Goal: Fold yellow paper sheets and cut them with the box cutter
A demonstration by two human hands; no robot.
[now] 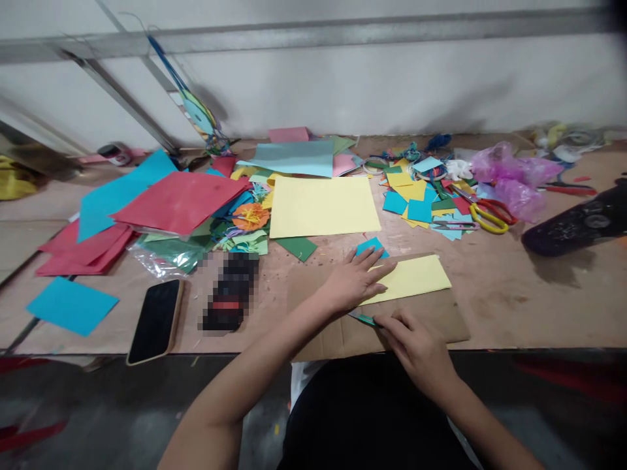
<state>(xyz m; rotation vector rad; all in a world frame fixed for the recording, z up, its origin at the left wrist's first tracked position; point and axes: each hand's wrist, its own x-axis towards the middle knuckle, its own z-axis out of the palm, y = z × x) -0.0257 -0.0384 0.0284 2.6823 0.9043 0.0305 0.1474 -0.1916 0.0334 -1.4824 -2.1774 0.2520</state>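
Observation:
My left hand (353, 282) lies flat with its fingers spread, pressing a folded-looking strip of yellow paper (416, 279) onto a brown cardboard sheet (435, 316). In my right hand (414, 343), closed near the paper's lower edge, is a small teal-handled craft knife (363, 318). Its pale blade points left, just below my left palm, over the cardboard. A small blue paper piece (372, 247) shows behind my left fingers. Farther back lies a large yellow sheet (323, 207), with a green paper corner (297, 247) sticking out from under it.
Red sheets (181, 202), a blue card (72, 305), a phone (154, 320) and a pixelated dark object (230, 294) lie on the left. To the right are paper scraps (418, 209), yellow-and-red-handled scissors (490, 217), pink plastic (514, 176) and a dark bottle (578, 219).

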